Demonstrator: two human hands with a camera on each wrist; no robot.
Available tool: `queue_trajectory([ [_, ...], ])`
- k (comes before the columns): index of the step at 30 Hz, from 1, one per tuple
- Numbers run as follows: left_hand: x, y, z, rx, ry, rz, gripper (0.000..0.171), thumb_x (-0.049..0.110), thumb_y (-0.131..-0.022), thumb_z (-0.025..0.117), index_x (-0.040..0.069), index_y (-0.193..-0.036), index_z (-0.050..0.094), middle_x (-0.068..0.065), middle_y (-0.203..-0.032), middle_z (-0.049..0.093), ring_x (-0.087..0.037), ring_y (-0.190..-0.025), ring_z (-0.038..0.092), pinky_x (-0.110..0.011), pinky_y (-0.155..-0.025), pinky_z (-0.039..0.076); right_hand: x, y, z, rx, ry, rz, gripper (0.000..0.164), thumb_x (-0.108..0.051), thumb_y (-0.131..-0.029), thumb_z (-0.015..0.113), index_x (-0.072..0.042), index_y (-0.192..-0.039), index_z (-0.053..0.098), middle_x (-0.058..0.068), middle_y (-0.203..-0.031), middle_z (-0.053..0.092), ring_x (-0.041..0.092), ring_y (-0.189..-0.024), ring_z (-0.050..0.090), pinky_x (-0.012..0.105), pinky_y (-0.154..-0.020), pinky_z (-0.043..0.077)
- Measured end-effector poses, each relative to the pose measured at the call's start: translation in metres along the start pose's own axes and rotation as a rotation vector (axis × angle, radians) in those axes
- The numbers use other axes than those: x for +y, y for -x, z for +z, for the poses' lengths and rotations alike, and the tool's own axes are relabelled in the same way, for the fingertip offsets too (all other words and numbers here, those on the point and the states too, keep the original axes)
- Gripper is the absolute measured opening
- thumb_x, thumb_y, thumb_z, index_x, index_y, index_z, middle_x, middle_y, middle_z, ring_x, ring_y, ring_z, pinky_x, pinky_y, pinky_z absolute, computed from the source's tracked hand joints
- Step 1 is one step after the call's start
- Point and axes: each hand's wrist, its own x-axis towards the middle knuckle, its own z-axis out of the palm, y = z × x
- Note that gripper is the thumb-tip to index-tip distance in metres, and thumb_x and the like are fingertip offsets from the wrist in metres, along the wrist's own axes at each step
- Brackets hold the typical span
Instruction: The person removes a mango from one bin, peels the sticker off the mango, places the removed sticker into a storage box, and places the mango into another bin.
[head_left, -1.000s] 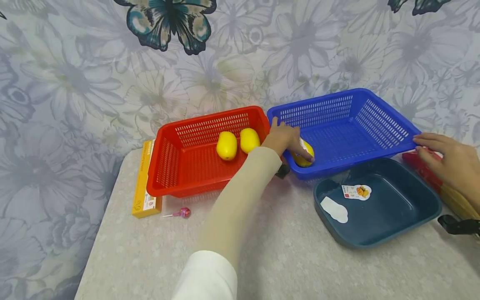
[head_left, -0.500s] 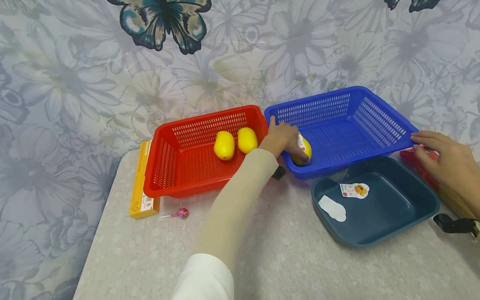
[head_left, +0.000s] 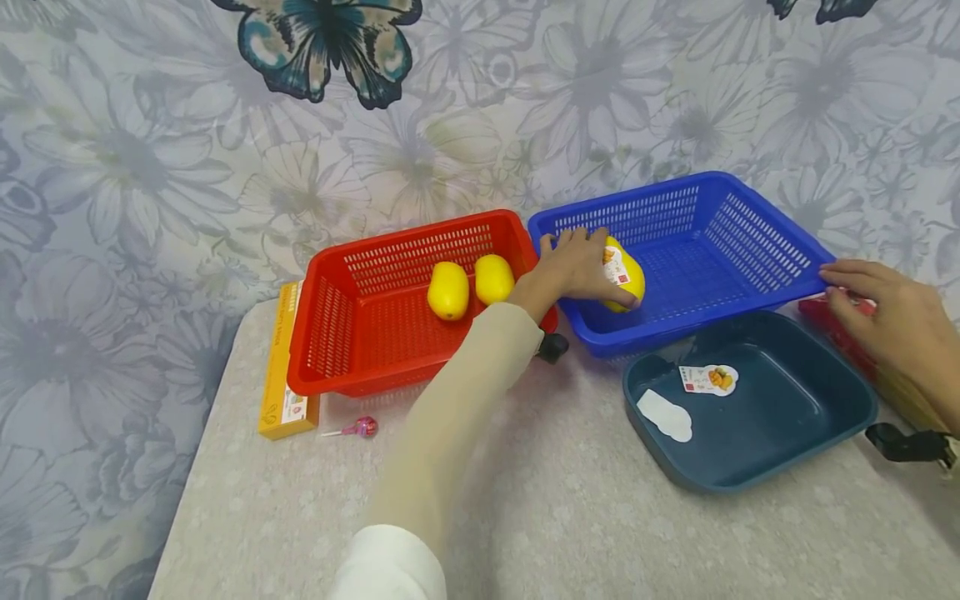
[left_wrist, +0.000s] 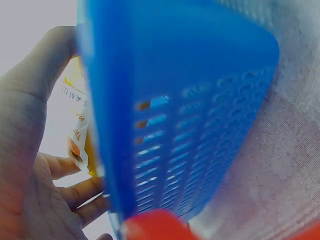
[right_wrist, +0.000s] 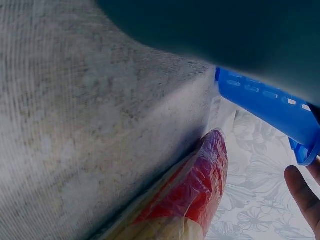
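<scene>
A labelled yellow mango [head_left: 625, 271] is held in my left hand [head_left: 581, 265], above the left end of the blue basket [head_left: 690, 317]. In the left wrist view, the basket wall [left_wrist: 185, 75] hides part of the mango [left_wrist: 76, 112], and the fingers curve round it. My right hand [head_left: 892, 312] rests its fingertips on the blue basket's right corner. In the right wrist view, one finger [right_wrist: 301, 195] stands a little apart from the rim. Two more yellow mangoes, one at left [head_left: 448, 291] and one at right [head_left: 494, 279], lie in the red basket [head_left: 405, 371].
A dark teal basin [head_left: 780, 417] stands in front of the blue basket, with a printed label [head_left: 708, 380] and a white label [head_left: 664, 415] inside. A yellow box [head_left: 283, 367] and lollipop [head_left: 364, 427] lie at left. A red-and-yellow wrapped packet [right_wrist: 175, 200] lies beside my right hand.
My left hand has lifted the mango from the blue basket's left corner, moving it up and slightly right. More of its label shows. My right hand stays at the basket corner.
</scene>
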Motion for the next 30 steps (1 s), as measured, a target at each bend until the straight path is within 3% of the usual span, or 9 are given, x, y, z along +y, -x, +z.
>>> queue_trajectory([
  [6, -0.001, 0.019, -0.010, 0.058, 0.025, 0.021, 0.114, 0.079, -0.070, 0.065, 0.022, -0.158, 0.022, -0.003, -0.148, 0.040, -0.021, -0.133, 0.032, -0.050, -0.110, 0.024, 0.000, 0.001, 0.001, 0.014, 0.002, 0.005, 0.026, -0.001, -0.092, 0.062, 0.012, -0.115, 0.066, 0.033, -0.124, 0.059, 0.058, -0.110, 0.055, 0.053, -0.108, 0.035],
  [11, -0.007, 0.034, -0.014, 0.086, 0.071, 0.042, 0.113, 0.078, -0.070, 0.067, 0.023, -0.158, 0.021, -0.003, -0.148, 0.039, -0.022, -0.133, 0.032, -0.051, -0.110, 0.025, 0.000, 0.001, 0.001, 0.008, 0.011, 0.012, 0.026, -0.001, -0.093, 0.060, 0.013, -0.114, 0.066, 0.034, -0.125, 0.058, 0.058, -0.111, 0.054, 0.060, -0.102, 0.037],
  [20, -0.012, 0.061, -0.021, 0.157, 0.119, 0.090, 0.112, 0.078, -0.069, 0.067, 0.023, -0.157, 0.023, -0.001, -0.141, 0.043, -0.019, -0.125, 0.037, -0.043, -0.099, 0.032, -0.002, 0.002, 0.001, -0.031, 0.006, 0.073, 0.030, -0.004, -0.095, 0.056, 0.014, -0.119, 0.063, 0.033, -0.130, 0.055, 0.056, -0.121, 0.049, 0.065, -0.100, 0.036],
  [30, -0.018, 0.100, -0.015, 0.224, 0.160, 0.175, 0.110, 0.073, -0.070, 0.070, 0.021, -0.156, 0.026, -0.001, -0.135, 0.045, -0.019, -0.122, 0.039, -0.040, -0.095, 0.034, -0.003, 0.000, 0.002, -0.021, -0.015, 0.074, 0.030, -0.003, -0.095, 0.056, 0.015, -0.118, 0.063, 0.033, -0.130, 0.055, 0.056, -0.121, 0.049, 0.064, -0.102, 0.035],
])
